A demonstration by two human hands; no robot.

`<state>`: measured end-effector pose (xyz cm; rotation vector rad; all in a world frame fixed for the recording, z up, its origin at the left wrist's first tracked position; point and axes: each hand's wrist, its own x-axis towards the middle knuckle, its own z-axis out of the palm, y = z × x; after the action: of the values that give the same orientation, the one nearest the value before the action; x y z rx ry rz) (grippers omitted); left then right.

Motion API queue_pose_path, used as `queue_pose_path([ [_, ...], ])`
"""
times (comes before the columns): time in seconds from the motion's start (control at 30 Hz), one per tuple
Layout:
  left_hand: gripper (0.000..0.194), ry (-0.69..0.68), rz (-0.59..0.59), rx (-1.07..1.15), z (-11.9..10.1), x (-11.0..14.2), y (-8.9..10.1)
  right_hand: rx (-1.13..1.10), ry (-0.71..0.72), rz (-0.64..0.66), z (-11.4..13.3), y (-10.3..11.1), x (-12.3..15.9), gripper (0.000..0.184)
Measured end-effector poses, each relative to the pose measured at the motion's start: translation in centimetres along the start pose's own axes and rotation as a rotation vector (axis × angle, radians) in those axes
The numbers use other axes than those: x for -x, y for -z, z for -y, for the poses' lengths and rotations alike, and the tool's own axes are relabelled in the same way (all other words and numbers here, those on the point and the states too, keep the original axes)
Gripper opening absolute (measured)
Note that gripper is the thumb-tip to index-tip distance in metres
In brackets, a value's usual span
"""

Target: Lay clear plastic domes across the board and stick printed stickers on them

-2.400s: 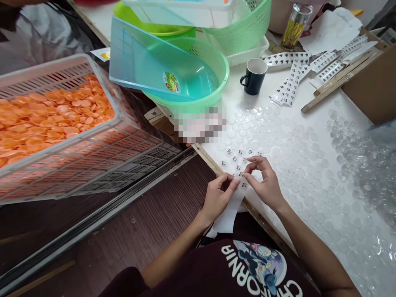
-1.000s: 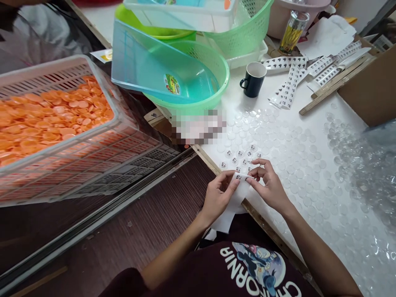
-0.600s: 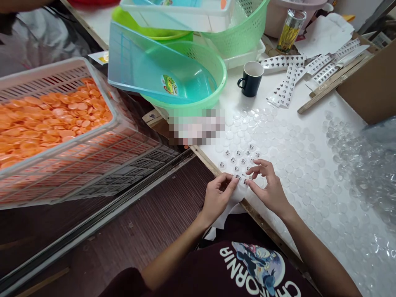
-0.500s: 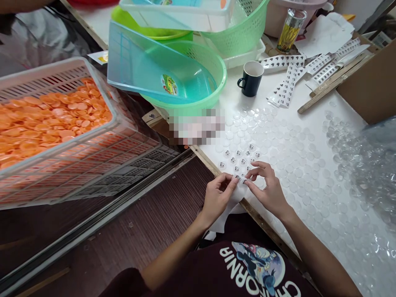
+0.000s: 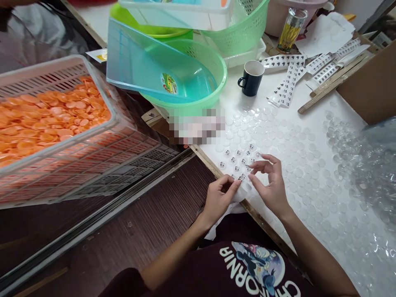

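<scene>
My left hand (image 5: 220, 196) pinches a white sticker strip (image 5: 244, 190) with small dark printed pictures, at the table's near edge. The strip's tail hangs over the wooden edge below. Just to the right, my right hand (image 5: 270, 192) is raised over the table with thumb and index finger close together. A small dark-printed sticker (image 5: 247, 166) shows at its fingertips, partly hidden. Beyond both hands lie several clear round discs bearing the same print, such as the stickered disc (image 5: 233, 160). Many plain clear discs (image 5: 297, 172) are spread flat to the right.
A dark mug (image 5: 251, 84) stands behind the discs, near more sticker strips (image 5: 289, 84). Green baskets (image 5: 221, 82) and a blue tray (image 5: 133, 62) are stacked at the back. Left is a white crate (image 5: 114, 119) of orange discs. Clear plastic pieces (image 5: 371, 177) heap at right.
My right hand has come away from the strip, up and slightly right, with a sticker at its fingertips. My left hand keeps the strip and has shifted slightly right.
</scene>
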<state>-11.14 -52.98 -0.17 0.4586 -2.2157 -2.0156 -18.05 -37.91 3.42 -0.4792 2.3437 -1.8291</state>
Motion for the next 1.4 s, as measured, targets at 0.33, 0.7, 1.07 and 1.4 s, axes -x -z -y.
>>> queue_pose_path([
  [0.33, 0.032, -0.033, 0.051, -0.031, 0.2, -0.1, 0.0, -0.03, 0.034, -0.038, -0.2, 1.4, -2.2, 0.053],
  [0.7, 0.029, -0.056, 0.049, -0.044, 0.4, -0.4, 0.0, 0.176, 0.022, -0.011, -4.9, -0.8, -10.3, 0.057],
  [1.07, 0.029, -0.059, 0.056, -0.039, 0.8, -0.7, 0.2, 0.684, 0.204, 0.07, -6.2, -3.3, -11.0, 0.065],
  [1.4, 0.028, -0.067, 0.064, -0.023, 1.1, -0.6, 0.3, 0.458, 0.179, -0.045, -4.2, -3.3, -10.6, 0.042],
])
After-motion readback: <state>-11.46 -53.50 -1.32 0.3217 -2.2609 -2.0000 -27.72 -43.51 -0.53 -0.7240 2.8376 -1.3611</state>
